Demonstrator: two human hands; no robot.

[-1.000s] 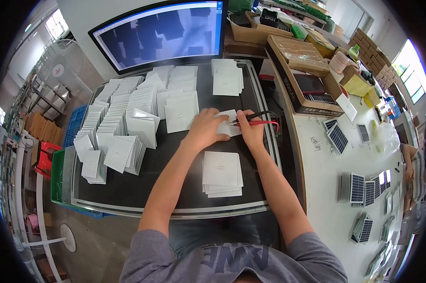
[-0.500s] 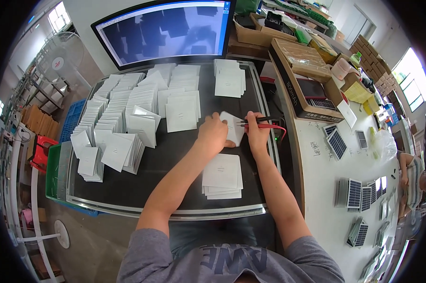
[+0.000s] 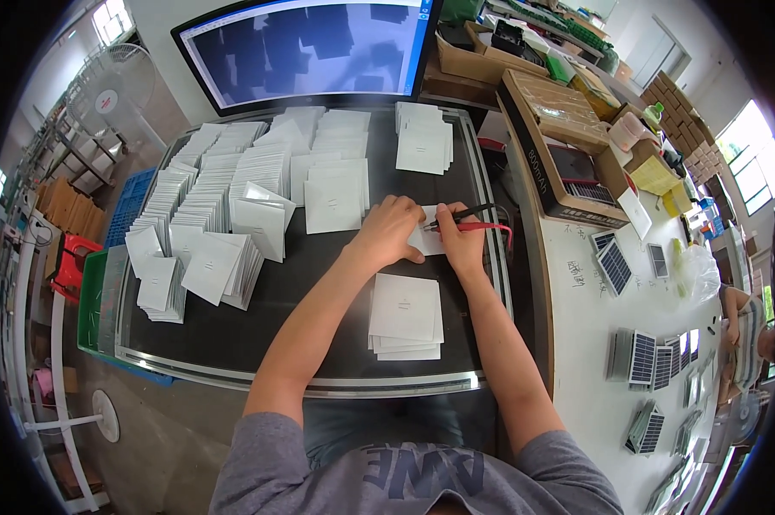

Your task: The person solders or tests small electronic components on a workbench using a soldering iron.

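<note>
Probes [image 3: 476, 209], slim and smooth, one black and one red, reach over the right side of a flat white square panel [image 3: 431, 245], which both hands partly cover. Nearer the person than this panel is a near stack [image 3: 405, 309] of similar thin squares, corners uneven; beyond it is a far stack [image 3: 422, 146]. Packed rows [image 3: 263, 176] of the same pale squares, many on edge and some leaning, fill the area to its left.

The left hand [image 3: 391, 230] arches over the panel's left part, fingers and thumb apart; whether they pinch it, I cannot tell. The right hand [image 3: 460, 242] is closed round the probes at the panel's right. Both forearms come up from the person's side of it, bare below short grey sleeves.

The panel is on a black worktop [image 3: 207, 339] with a metal rim. Beyond it and leftward stands a wide monitor [image 3: 306, 56]; to its right, a white worktop [image 3: 581, 343] carries dark gridded solar panels [image 3: 641, 356] and an open cardboard box [image 3: 535, 167].
</note>
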